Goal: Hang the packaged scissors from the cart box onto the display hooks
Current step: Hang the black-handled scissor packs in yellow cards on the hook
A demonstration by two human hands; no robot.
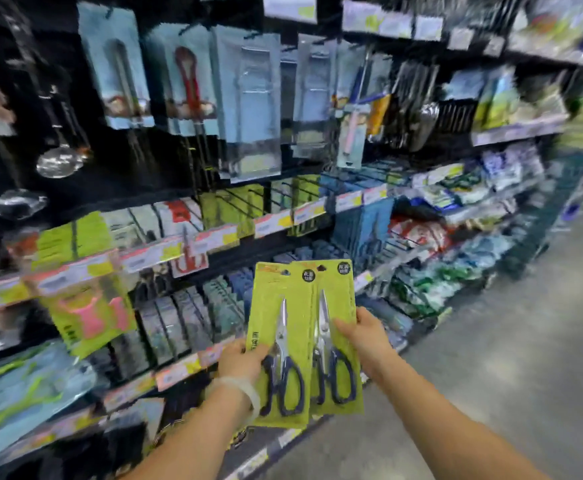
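Observation:
I hold two packaged scissors upright in front of the display, each on a lime-green card with dark blue handles. My left hand (240,362) grips the left pack (276,306) at its left edge, near the handles. My right hand (366,336) grips the right pack (338,306) at its right edge. The right card overlaps slightly behind the left one. Display hooks (245,199) with green-carded goods stick out of the dark rack above the packs. The cart box is out of view.
Hanging kitchen tools in blue blister packs (248,105) fill the upper rack, with ladles (58,161) at the left. Price-label rails (179,251) run along the shelves. A grey aisle floor (508,375) opens to the right. The picture is blurred.

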